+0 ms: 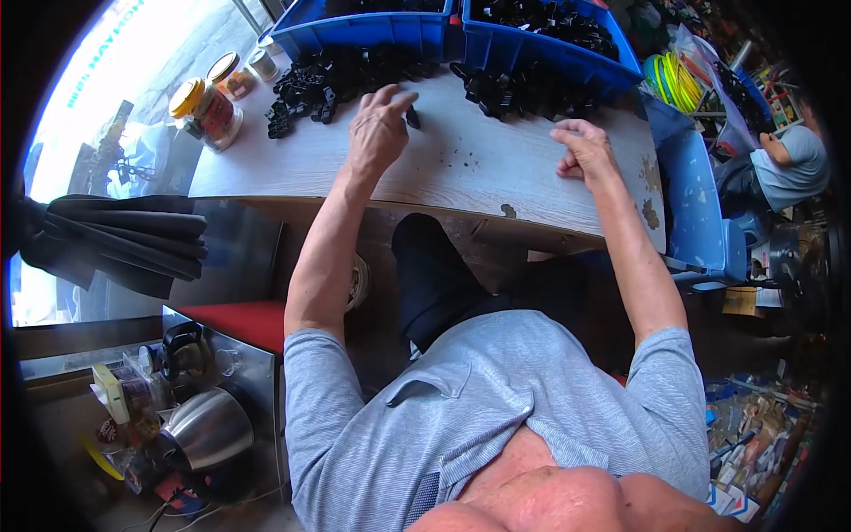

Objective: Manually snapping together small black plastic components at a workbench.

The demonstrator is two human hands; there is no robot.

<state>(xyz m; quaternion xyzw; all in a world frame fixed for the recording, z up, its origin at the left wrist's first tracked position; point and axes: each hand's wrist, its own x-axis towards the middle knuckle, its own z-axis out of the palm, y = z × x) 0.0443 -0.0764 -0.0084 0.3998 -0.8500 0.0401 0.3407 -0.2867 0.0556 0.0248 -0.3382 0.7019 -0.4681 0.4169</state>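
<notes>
Bench [505, 182], upper centre of frame: pale wood-grain top, surface worn through to brown patches near its right edge. Two heaps of small, hard-edged black parts lie at its far side, a left heap [332, 84] and a right heap [532, 93], each before a smooth-walled blue bin holding more.

Left hand [377, 133], upper centre: fingers bent and loosely spread; a single dark piece [412, 117] sits at the fingertips, whether gripped cannot be told. Right hand [587, 152], right of centre: fingers curled inward near the right heap; contents, if any, cannot be told.

Surroundings: a yellow-lidded jar [208, 113] at upper left, a light-blue tub [696, 191] against the bench's right end, a steel kettle [211, 430] at lower left.

Bins are cut off by the top edge; individual part shapes blur together.
</notes>
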